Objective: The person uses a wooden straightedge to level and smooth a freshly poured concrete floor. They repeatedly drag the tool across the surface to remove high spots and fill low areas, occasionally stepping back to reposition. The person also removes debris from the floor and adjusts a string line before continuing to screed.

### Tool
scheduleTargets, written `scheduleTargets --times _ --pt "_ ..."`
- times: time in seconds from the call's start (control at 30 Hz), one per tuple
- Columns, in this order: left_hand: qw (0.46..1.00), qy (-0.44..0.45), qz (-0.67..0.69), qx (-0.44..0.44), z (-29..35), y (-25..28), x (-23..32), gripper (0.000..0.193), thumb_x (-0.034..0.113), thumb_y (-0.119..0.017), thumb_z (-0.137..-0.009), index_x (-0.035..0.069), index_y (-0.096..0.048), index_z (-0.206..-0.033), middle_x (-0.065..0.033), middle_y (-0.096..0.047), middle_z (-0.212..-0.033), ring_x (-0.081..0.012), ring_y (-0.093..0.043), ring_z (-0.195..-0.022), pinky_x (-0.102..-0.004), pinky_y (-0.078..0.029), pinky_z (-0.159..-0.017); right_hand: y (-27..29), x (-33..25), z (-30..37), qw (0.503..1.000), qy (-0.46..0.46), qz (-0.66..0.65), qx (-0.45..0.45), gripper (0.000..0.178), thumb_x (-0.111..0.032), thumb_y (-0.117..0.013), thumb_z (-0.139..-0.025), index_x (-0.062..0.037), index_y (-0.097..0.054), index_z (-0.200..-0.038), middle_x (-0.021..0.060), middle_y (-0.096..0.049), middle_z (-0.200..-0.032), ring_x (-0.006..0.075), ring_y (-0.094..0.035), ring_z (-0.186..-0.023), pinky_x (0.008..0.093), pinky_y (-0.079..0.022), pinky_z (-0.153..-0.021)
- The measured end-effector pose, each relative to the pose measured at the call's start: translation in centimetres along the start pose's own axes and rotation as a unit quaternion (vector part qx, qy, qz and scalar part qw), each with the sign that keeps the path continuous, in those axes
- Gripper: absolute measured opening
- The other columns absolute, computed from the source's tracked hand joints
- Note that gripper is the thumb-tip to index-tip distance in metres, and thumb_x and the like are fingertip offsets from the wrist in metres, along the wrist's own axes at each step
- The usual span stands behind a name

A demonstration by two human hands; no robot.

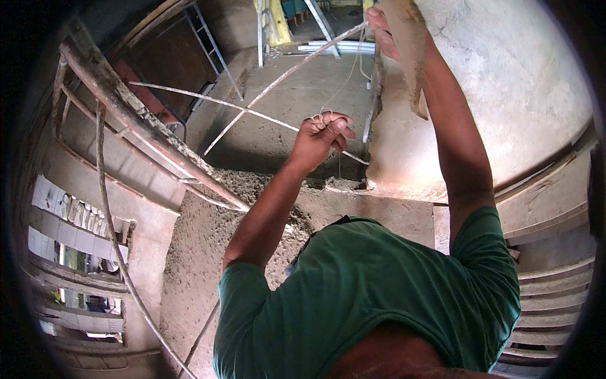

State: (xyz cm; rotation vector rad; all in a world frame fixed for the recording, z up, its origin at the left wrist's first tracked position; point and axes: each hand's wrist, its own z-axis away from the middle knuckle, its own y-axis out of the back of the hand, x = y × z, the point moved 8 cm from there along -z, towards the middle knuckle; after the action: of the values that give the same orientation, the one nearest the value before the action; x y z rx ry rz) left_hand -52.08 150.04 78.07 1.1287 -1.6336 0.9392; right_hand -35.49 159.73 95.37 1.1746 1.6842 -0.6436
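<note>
My left hand [323, 140] is raised in the middle of the view, thumb and fingers pinched together on a thin pale string [344, 85]. Loops of the string wrap round its fingers, and one strand runs up toward my right hand [382, 35]. That hand reaches high beside the plastered wall, its fingers bent. A rough brown board-like piece [407, 57] stands in front of part of the hand and forearm, hiding what the fingers hold, if anything. Another thin strand hangs straight down below my left hand.
Crossed metal braces [249, 108] stretch behind my left hand. Curved scaffold tubes [151, 136] rise at left. Ladders [214, 47] and a stack of pale pipes [338, 47] are farther off. The rough plastered wall [505, 82] fills the right; louvred openings [76, 252] lie lower left.
</note>
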Motion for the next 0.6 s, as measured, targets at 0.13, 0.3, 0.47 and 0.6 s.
scheduleTargets --times 0.13,0.3,0.47,0.6 --pt "0.998 -0.031 0.002 0.049 0.8 1.5 0.7 0.026 0.027 -0.058 -0.094 0.003 -0.063 -0.101 -0.0085 -0.067 -0.080 -0.0142 -0.061 -0.059 -0.0263 -0.049 -0.053 1.9 1.6 2.3 0.986 0.033 0.055 0.155 0.022 -0.022 -0.053 -0.093 -0.0065 -0.063 -0.105 0.0032 -0.065 -0.088 0.0075 -0.055 -0.073 0.0207 -0.042 -0.062" --pt "0.995 0.013 -0.034 0.093 1.3 2.7 1.0 0.027 0.030 -0.056 -0.095 0.004 -0.064 -0.101 -0.0068 -0.065 -0.075 -0.0118 -0.056 -0.054 -0.0248 -0.046 -0.049 4.6 8.0 3.1 0.987 0.002 0.130 0.097 0.021 -0.012 -0.051 -0.092 -0.0103 -0.061 -0.110 0.0042 -0.065 -0.094 0.0117 -0.058 -0.080 0.0238 -0.046 -0.071" --pt "0.983 0.095 -0.123 0.099 1.4 3.5 0.9 0.025 0.028 -0.055 -0.095 0.005 -0.066 -0.099 -0.0049 -0.062 -0.070 -0.0100 -0.052 -0.049 -0.0240 -0.044 -0.046 0.3 9.8 6.3 0.999 -0.033 0.037 -0.013 0.024 -0.004 -0.052 -0.090 -0.0091 -0.059 -0.113 0.0071 -0.065 -0.096 0.0113 -0.059 -0.081 0.0281 -0.049 -0.070" --pt "0.970 0.100 -0.202 0.092 1.2 1.8 1.6 0.025 0.026 -0.053 -0.094 0.004 -0.065 -0.097 -0.0052 -0.061 -0.068 -0.0111 -0.052 -0.048 -0.0253 -0.043 -0.046 -4.6 9.8 7.2 0.992 -0.047 0.065 -0.101 0.022 -0.006 -0.051 -0.092 -0.0067 -0.059 -0.113 0.0069 -0.067 -0.093 0.0093 -0.060 -0.080 0.0255 -0.049 -0.070"
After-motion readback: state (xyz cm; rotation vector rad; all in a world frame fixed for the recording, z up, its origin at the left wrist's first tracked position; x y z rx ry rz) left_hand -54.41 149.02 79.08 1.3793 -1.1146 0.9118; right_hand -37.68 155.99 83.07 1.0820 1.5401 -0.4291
